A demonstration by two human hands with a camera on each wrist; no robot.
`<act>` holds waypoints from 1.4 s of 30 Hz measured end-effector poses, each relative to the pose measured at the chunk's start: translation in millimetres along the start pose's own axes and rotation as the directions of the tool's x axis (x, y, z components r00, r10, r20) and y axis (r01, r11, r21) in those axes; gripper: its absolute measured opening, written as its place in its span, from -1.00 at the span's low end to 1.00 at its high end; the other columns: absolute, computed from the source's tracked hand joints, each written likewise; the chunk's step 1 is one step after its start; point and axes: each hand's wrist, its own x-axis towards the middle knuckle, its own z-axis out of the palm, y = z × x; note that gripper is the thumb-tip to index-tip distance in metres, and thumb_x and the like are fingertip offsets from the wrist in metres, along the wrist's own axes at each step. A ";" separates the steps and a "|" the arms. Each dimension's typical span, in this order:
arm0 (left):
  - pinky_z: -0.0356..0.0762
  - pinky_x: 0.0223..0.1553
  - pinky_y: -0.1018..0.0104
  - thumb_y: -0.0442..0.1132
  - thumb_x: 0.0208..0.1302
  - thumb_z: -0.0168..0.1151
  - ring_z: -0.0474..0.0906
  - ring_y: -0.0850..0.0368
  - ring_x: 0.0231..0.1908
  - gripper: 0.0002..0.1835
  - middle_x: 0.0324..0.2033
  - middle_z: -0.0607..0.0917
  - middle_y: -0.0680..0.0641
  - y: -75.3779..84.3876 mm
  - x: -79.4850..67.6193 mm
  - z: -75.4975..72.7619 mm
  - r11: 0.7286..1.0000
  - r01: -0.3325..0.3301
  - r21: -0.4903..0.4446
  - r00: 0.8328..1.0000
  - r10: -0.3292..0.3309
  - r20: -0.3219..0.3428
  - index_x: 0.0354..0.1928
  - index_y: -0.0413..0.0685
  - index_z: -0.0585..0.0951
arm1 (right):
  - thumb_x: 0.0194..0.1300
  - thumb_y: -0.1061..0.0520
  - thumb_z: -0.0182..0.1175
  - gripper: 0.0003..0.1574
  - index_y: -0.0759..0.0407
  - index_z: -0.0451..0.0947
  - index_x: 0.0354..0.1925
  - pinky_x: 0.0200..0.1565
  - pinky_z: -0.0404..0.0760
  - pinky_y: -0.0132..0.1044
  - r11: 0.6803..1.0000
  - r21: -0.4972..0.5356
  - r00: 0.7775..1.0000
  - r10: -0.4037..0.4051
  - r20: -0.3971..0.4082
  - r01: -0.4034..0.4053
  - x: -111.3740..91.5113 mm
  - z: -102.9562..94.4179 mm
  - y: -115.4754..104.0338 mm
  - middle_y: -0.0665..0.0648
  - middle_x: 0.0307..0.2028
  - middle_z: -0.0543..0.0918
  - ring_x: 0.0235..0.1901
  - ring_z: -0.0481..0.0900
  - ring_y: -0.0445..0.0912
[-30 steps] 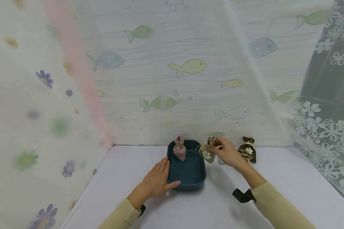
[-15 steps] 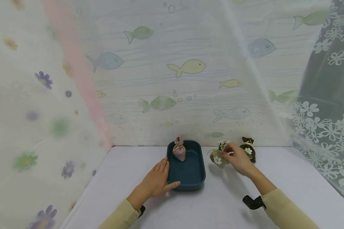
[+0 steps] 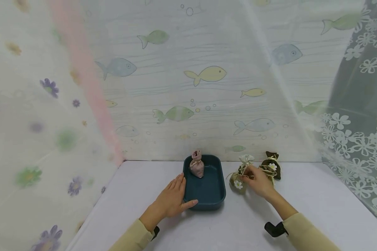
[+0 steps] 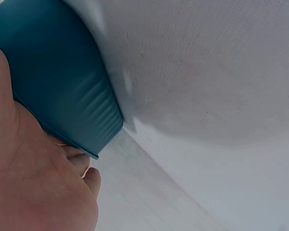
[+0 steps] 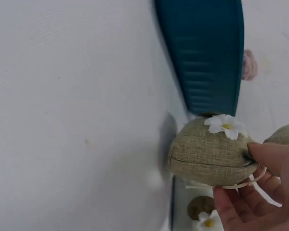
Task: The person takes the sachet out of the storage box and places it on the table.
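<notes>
In the head view a dark teal tray [image 3: 207, 193] has my left hand [image 3: 171, 198] along its left wall, fingers straight and thumb stretched over the near corner. The left wrist view shows that hand [image 4: 38, 178] against the rim of the tray [image 4: 53, 62]. My right hand [image 3: 260, 182] pinches the gathered neck of an olive drawstring pouch [image 3: 237, 186] with a white flower, low over the table right of the tray. The same pouch [image 5: 207, 149] lies sideways in the right wrist view, gripped between thumb and fingers. A pink drawstring pouch [image 3: 197, 168] leans inside the tray's far left corner.
Behind my right hand stands a white-topped pouch [image 3: 246, 158], partly hidden. A dark brown pouch [image 3: 278, 170] with a white flower is further right. White cloth covers the table [image 3: 207, 230], and a fish-print curtain [image 3: 176, 87] hangs along its far edge.
My right hand has carried the olive pouch from beside the tray's right rim to the right, then lowered it toward the table. The left hand, tray and pink pouch have stayed put.
</notes>
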 end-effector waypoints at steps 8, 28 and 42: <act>0.00 0.54 -0.05 0.64 0.32 -0.32 -0.10 -0.15 0.59 0.24 0.60 -0.02 -0.30 2.5 -1.0 -2.5 1.000 -0.003 0.008 1.000 0.003 -0.001 0.57 -0.38 0.08 | 0.37 0.17 0.35 -0.83 0.23 0.56 -0.23 -0.04 0.61 0.05 0.998 -0.044 0.998 0.054 -0.025 -0.055 -2.9 5.8 5.4 0.17 -0.20 0.69 -0.09 0.67 0.15; -0.01 0.55 -0.04 0.67 0.30 -0.37 -0.14 -0.12 0.60 0.25 0.61 -0.06 -0.27 1.7 -1.4 -2.5 1.000 0.021 -0.009 0.999 -0.021 0.025 0.59 -0.35 0.04 | 0.36 0.21 0.35 -0.55 0.49 0.53 0.08 0.02 0.67 0.10 1.000 -0.007 1.000 0.017 0.004 -0.017 -21.6 -4.5 -0.4 0.39 -0.03 0.64 0.00 0.63 0.30; -0.01 0.55 -0.04 0.67 0.29 -0.39 -0.13 -0.13 0.60 0.26 0.61 -0.06 -0.27 -0.1 -0.3 -0.8 1.000 0.013 -0.002 1.000 -0.013 0.020 0.59 -0.34 0.04 | 0.37 0.21 0.35 -0.46 0.52 0.47 0.17 0.09 0.64 0.13 1.000 0.006 1.000 0.001 0.016 -0.001 -35.2 -17.7 -1.4 0.42 0.04 0.62 0.05 0.61 0.34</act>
